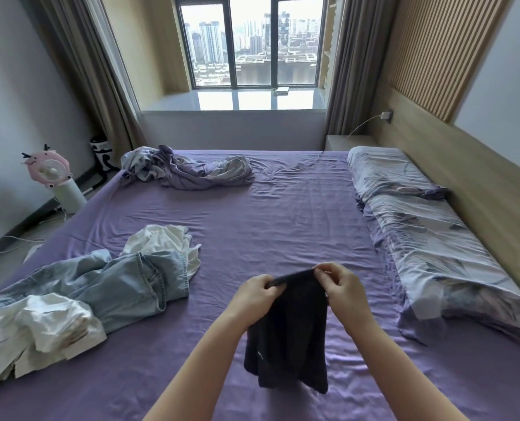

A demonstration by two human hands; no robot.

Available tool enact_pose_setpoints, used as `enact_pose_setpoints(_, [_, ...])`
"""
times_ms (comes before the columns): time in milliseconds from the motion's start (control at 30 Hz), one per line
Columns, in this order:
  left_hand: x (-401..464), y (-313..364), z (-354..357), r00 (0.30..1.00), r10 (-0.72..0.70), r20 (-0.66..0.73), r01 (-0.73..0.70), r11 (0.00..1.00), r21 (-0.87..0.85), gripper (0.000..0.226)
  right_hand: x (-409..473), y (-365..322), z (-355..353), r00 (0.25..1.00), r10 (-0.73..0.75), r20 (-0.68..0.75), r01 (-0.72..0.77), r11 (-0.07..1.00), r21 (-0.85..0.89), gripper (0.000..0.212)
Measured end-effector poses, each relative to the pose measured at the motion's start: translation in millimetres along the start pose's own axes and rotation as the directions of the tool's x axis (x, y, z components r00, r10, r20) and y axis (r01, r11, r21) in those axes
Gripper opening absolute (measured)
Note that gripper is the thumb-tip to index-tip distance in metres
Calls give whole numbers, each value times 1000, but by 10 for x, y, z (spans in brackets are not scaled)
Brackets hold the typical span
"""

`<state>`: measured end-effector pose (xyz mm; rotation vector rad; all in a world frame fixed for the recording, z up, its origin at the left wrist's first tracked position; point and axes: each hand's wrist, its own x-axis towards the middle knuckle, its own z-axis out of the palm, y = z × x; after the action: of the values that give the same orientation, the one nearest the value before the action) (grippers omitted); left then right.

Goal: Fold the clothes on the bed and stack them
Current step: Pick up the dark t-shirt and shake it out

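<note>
— Over the bed, near its 6 o'clock edge, what are the hands doing?

— Both are pinching the top hem of a dark garment. The left hand is gripping the hem's left end, fingers curled round it; the right hand is pinching the right end between thumb and fingertips. The cloth is hanging down between the forearms, its lower edge draping just above the purple sheet.

— And the other clothes?

— At 9 o'clock from the hands, jeans are lying crumpled. A white top is bunching at their far side, toward 10 o'clock, touching them. Another white garment is lying rumpled at 8 o'clock, partly over the jeans.

— Anything else on the bed?

— A purple blanket is lying heaped at 11 o'clock, well apart from the hands. A floral pillow is sitting at 1 o'clock, with a floral duvet stretching along the 3 o'clock side.
</note>
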<state>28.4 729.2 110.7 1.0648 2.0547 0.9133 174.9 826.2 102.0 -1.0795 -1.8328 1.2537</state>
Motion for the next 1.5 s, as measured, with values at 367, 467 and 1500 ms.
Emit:
enact_pose_setpoints(367, [-17,220,-102,965,-188,184,262,653,-710,15,-340,57,35,975,-196,109,204,977,-65,24])
enact_pose_setpoints(467, [46,225,-119,975,-184,123,218,705,-675,12,-399,172,109,978,-154,144,168,982,-88,30])
enact_pose_setpoints(1500, [-159,74,168,929,301,-217,-275,951,142,13,-220,-119,-73,967,58,247,-142,931,336,28])
